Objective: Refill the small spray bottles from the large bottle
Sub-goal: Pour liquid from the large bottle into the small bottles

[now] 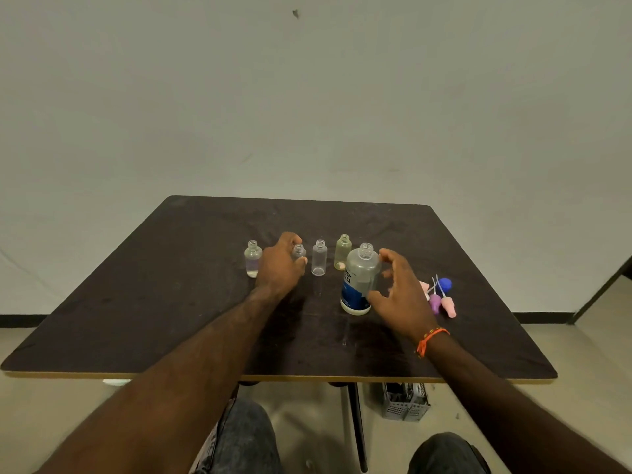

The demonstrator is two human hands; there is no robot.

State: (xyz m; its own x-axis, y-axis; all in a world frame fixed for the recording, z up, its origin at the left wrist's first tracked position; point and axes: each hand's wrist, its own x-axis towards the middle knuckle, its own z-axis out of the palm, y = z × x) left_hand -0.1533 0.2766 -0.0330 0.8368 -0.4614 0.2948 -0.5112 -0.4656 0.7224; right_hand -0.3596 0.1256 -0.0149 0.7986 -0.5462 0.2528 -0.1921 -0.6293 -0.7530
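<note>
On table (171, 302): four small bottles (319, 258), one large bottle (359, 282); left fingers (297, 260) grip one, right fingers (390, 260) spread.

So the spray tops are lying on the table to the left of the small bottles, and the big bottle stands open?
Not quite. In the head view the spray tops lie to the right, beyond the big bottle, not left of the small bottles. The rest holds: they lie on the table, and the big bottle stands open.
</note>
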